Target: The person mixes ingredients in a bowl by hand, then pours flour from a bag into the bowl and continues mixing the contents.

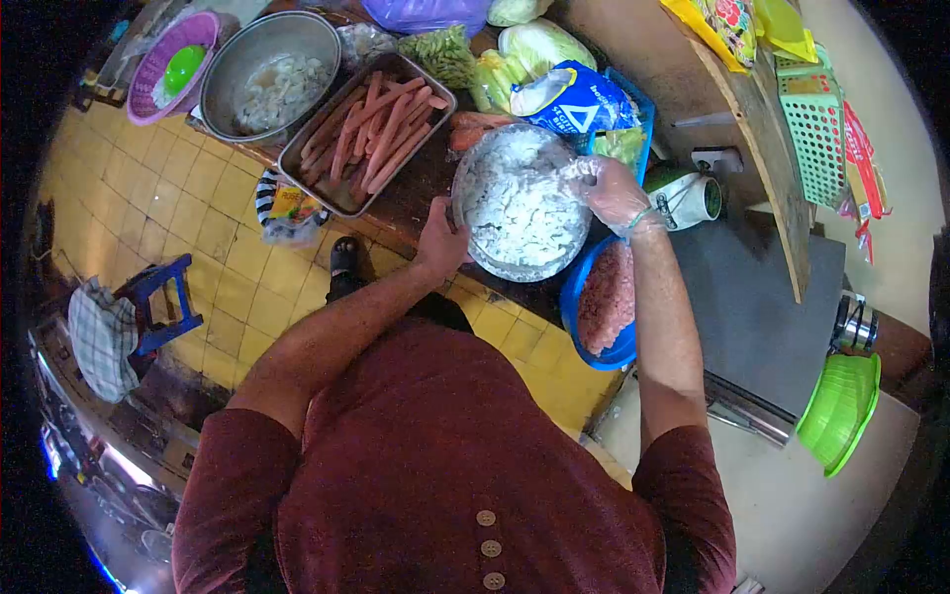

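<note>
A round metal bowl (463,203) of white, lumpy flour (522,203) stands at the edge of the worktop. My left hand (442,240) grips its left rim, thumb up along the side. Over the right rim is my right hand (612,194) in a clear plastic glove, its flour-coated fingers curled together; whatever they hold, if anything, is hidden. Just below that wrist sits a blue basin (571,315) of pink ground meat (606,302), partly covered by my forearm. Left of the bowl lies a metal tray (348,210) of long pinkish-orange sticks (381,134).
A large metal pot (220,84) and a pink basket (146,74) stand far left. Behind the bowl are a blue-and-white bag (584,104) and cabbage (542,48). A wooden shelf (767,148) juts out at right. A blue stool (163,297) stands on the tiled floor.
</note>
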`<control>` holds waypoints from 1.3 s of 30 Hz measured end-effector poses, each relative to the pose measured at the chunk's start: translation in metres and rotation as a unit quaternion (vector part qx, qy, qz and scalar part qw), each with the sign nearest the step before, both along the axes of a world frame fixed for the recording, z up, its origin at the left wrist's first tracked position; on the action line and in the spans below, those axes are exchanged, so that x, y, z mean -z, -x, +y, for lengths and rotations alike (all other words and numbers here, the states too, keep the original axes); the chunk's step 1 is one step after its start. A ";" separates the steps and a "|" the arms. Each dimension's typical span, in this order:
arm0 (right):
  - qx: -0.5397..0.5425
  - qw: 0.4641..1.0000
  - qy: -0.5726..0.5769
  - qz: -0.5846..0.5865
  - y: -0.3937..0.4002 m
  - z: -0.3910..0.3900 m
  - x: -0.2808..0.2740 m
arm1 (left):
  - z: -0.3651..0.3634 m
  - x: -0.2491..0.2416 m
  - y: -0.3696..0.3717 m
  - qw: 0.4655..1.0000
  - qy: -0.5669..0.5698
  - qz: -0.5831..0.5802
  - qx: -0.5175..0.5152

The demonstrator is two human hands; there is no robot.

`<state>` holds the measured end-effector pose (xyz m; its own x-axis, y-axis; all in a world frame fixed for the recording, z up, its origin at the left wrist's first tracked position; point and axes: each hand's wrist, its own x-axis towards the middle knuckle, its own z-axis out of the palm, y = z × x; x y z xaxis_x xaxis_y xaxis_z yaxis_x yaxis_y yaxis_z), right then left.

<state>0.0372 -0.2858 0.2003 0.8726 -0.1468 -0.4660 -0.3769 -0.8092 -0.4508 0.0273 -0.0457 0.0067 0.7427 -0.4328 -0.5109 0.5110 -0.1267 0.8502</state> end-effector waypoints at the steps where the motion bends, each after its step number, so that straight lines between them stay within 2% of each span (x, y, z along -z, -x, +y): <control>1: 0.001 1.000 0.000 0.000 0.005 0.000 0.003 | 0.000 0.001 0.000 1.000 0.000 0.000 0.001; 3: 0.070 0.996 -0.013 -0.058 0.018 -0.003 0.021 | 0.001 -0.007 -0.002 1.000 -0.008 0.014 0.008; 4: 0.028 0.999 0.028 -0.023 0.030 -0.027 0.060 | 0.002 -0.016 -0.004 1.000 -0.009 0.015 0.008; 5: -0.003 1.000 0.001 -0.006 0.034 -0.009 0.059 | 0.005 -0.027 -0.007 0.999 -0.025 0.037 0.021; 7: -0.158 0.978 0.137 0.021 0.049 0.010 0.092 | 0.007 -0.031 -0.006 0.997 -0.042 0.058 0.033; 9: -0.062 0.974 0.207 0.067 0.049 0.053 0.115 | 0.008 -0.023 0.000 0.990 -0.022 -0.139 0.020; 10: -0.049 0.963 0.259 -0.048 0.057 0.056 0.131 | 0.008 -0.024 0.000 0.990 -0.024 -0.140 0.022; 11: -0.048 0.964 0.258 -0.051 0.048 0.057 0.135 | 0.007 -0.027 -0.004 0.993 -0.035 -0.107 0.028; 13: 0.132 0.980 0.142 0.034 0.041 0.061 0.140 | 0.008 -0.035 0.004 0.995 -0.045 -0.065 0.053; 14: 0.179 0.975 0.134 -0.002 0.044 0.056 0.154 | 0.009 -0.039 0.003 0.995 -0.041 -0.072 0.059; 15: 0.180 0.974 0.138 -0.010 0.044 0.045 0.160 | 0.008 -0.040 -0.006 0.994 -0.036 -0.086 0.056; 16: 0.186 0.978 0.074 -0.061 0.045 0.034 0.165 | 0.003 -0.011 -0.003 0.999 0.020 0.031 0.030; 17: 0.192 0.976 0.008 -0.106 0.048 0.028 0.166 | 0.004 -0.014 -0.004 0.999 0.020 0.030 0.029; 18: 0.200 0.976 0.037 -0.075 0.042 0.032 0.140 | 0.005 -0.019 -0.003 0.999 0.025 0.027 0.022; 19: 0.119 0.976 0.021 -0.180 0.047 0.014 0.157 | 0.006 -0.024 -0.001 0.999 0.030 0.024 0.017; 21: 0.106 0.988 0.043 -0.101 0.038 0.006 0.128 | 0.007 -0.023 -0.001 0.999 0.032 0.011 0.021; 23: 0.097 0.993 0.064 -0.030 0.025 0.023 0.069 | 0.008 -0.019 -0.002 0.999 0.035 -0.005 0.025; 26: 0.049 0.992 0.082 -0.080 0.026 0.016 0.061 | 0.008 -0.016 -0.004 0.999 0.012 -0.015 0.033; 28: 0.039 0.989 0.141 -0.001 0.022 0.015 0.052 | 0.007 -0.017 -0.003 0.999 -0.013 0.001 0.040; 29: 0.038 0.989 0.141 0.000 0.023 0.012 0.053 | 0.008 -0.019 -0.003 0.999 -0.013 0.002 0.040; 31: -0.027 0.978 0.191 -0.078 0.025 0.005 0.059 | 0.008 -0.023 -0.004 0.999 0.012 0.025 0.030; 32: -0.027 0.981 0.184 -0.056 0.021 0.018 0.037 | 0.008 -0.020 -0.003 0.999 0.012 0.025 0.030; 34: -0.036 0.982 0.169 -0.075 0.025 0.004 0.056 | 0.006 -0.013 -0.002 1.000 0.017 0.012 0.023; 37: -0.050 0.982 0.158 -0.086 0.022 0.008 0.050 | 0.007 -0.013 -0.003 1.000 0.005 0.000 0.029; 39: 0.006 0.994 0.088 -0.070 0.016 0.015 0.041 | 0.006 -0.011 -0.003 0.999 0.012 0.004 0.029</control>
